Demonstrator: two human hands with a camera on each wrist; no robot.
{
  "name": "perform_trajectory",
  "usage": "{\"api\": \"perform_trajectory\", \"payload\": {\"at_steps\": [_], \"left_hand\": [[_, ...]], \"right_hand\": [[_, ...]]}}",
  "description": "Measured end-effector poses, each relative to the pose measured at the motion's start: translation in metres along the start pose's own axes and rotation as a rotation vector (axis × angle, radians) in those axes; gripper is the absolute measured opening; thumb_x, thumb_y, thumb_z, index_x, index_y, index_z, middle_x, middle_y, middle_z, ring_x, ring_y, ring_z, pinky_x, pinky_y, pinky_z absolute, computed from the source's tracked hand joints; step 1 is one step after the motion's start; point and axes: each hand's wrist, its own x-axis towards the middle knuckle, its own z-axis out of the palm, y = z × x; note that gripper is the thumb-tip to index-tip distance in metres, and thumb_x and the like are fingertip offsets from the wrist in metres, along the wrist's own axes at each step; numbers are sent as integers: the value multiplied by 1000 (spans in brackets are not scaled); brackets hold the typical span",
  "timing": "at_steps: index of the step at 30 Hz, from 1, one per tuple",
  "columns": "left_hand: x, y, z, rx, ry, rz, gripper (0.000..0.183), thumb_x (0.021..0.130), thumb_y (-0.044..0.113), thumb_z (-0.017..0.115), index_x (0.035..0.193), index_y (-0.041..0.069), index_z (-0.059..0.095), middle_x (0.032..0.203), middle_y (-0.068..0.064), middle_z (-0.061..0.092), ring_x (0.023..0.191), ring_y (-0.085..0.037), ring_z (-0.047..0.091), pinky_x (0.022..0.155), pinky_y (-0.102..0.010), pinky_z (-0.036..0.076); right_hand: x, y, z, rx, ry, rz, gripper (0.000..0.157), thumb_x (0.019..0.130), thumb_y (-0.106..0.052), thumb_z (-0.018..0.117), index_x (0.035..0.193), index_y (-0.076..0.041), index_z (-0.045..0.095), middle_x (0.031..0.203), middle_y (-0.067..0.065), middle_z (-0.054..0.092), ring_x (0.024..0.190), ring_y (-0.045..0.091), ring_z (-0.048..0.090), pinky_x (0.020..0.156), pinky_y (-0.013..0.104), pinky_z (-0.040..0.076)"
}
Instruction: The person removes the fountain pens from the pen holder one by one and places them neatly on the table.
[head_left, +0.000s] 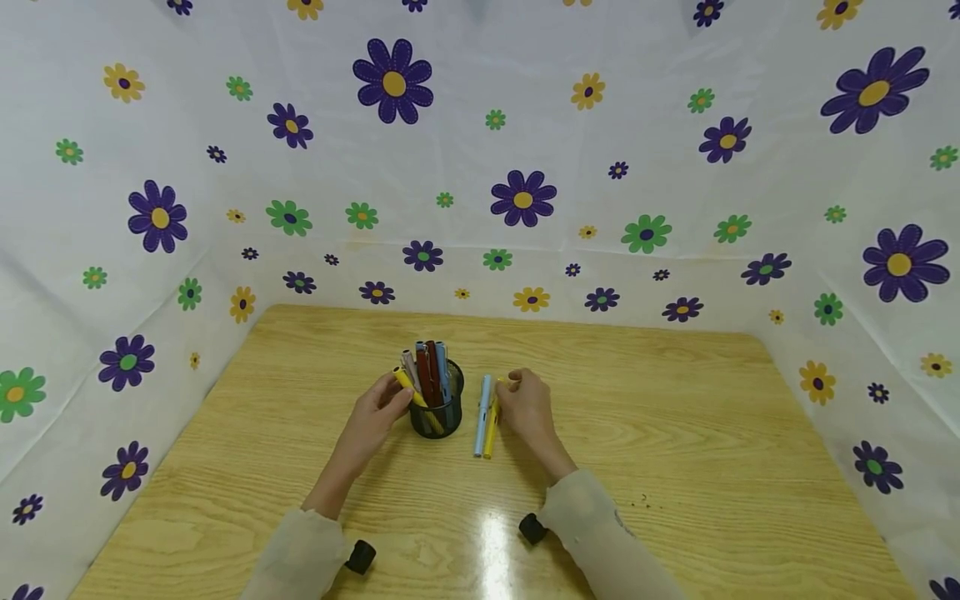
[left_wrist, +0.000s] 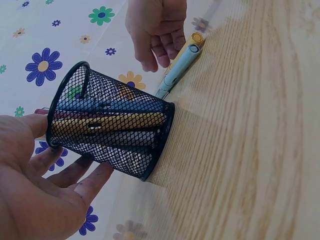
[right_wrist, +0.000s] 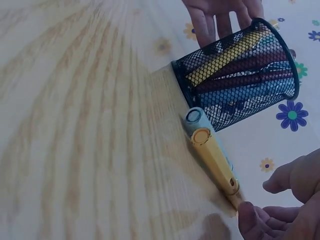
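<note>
A black mesh pen holder (head_left: 437, 421) stands upright, filled with several pens in yellow, grey, dark red and blue. My left hand (head_left: 378, 406) holds it loosely from the left, thumb near the rim beside a yellow pen (head_left: 408, 385) and fingers along the mesh side (left_wrist: 65, 175). To the holder's right, a light blue pen (head_left: 482, 417) and another yellow pen (head_left: 491, 429) lie side by side on the table. My right hand (head_left: 527, 406) is by the far end of that yellow pen, its thumb and forefinger apart in the right wrist view.
The wooden table (head_left: 675, 417) bears some small dark specks (head_left: 645, 502) on the right. White cloth with printed flowers (head_left: 645, 167) encloses its back and sides. Black wrist devices (head_left: 361, 557) are worn at the cuffs.
</note>
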Motion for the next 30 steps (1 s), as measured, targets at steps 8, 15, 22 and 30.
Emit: {"api": "perform_trajectory", "payload": {"at_steps": [8, 15, 22, 30], "left_hand": [[0, -1, -1, -5, -1, -1, 68, 110, 27, 55, 162, -3, 23, 158, -27, 38, 145, -39, 40, 115, -50, 42], [0, 0, 0, 2, 2, -6, 68, 110, 27, 55, 162, -3, 24, 157, -27, 39, 144, -39, 41, 115, -49, 43], [0, -1, 0, 8, 10, -7, 67, 110, 25, 55, 162, -4, 23, 158, -28, 38, 144, -40, 41, 115, -50, 43], [1, -1, 0, 7, 11, 1, 67, 110, 26, 55, 161, -5, 24, 157, -28, 39, 144, -40, 41, 114, -49, 43]], "right_hand": [[-6, -17, -5, 112, 27, -96, 32, 98, -14, 62, 121, 7, 69, 95, 14, 71, 66, 18, 61, 55, 28, 52], [-7, -34, -7, 172, 0, -142, 27, 99, -16, 65, 120, 0, 72, 98, 11, 72, 78, 21, 65, 63, 32, 56], [-4, -46, -4, 226, -88, -178, 31, 101, -17, 66, 125, 2, 70, 109, 13, 72, 99, 30, 68, 85, 44, 60], [-2, -59, 2, 244, -156, -204, 33, 101, -17, 66, 128, 2, 68, 112, 14, 71, 104, 30, 66, 90, 44, 59]]}}
